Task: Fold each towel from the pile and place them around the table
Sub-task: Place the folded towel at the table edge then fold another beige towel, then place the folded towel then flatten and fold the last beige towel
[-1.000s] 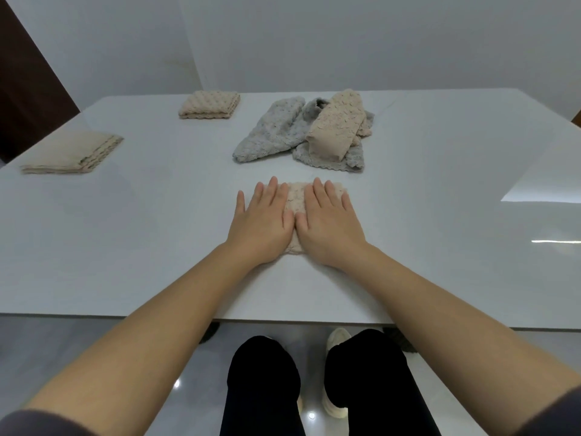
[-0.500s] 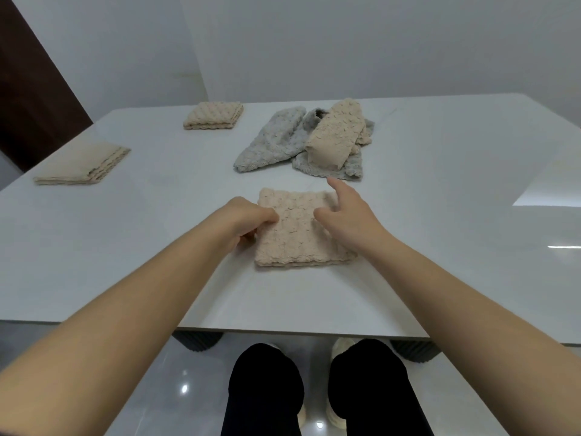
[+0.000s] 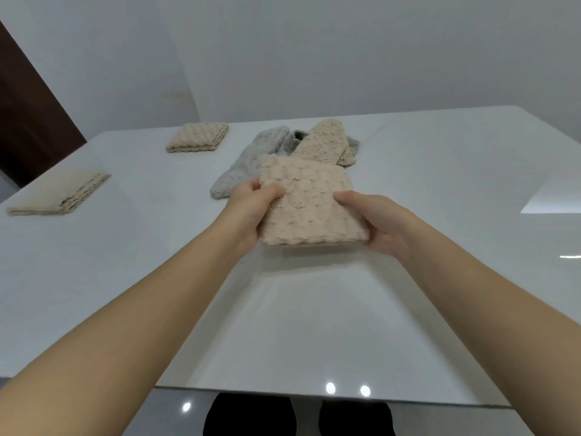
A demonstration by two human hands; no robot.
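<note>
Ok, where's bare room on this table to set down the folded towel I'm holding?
Widest bare patch: the table right of the pile, out to its right edge. Also bare: the near strip below the held towel, gripped by left hand and right hand. Crowded: centre back with the pile; far-left towel and left-edge towel line the left side.

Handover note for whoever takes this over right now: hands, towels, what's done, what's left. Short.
Left hand: grips the left edge of the folded beige textured towel, thumb on top.
Right hand: grips its right edge the same way.
The towel is held just above the glossy white table, in front of the pile.
Done: folded beige towel at the left edge and folded beige towel near the far-left corner are placed; a third is folded, in hand.
Left: set this one down at a free spot, then fold the pile: unfolded beige towel lying on grey towels.
</note>
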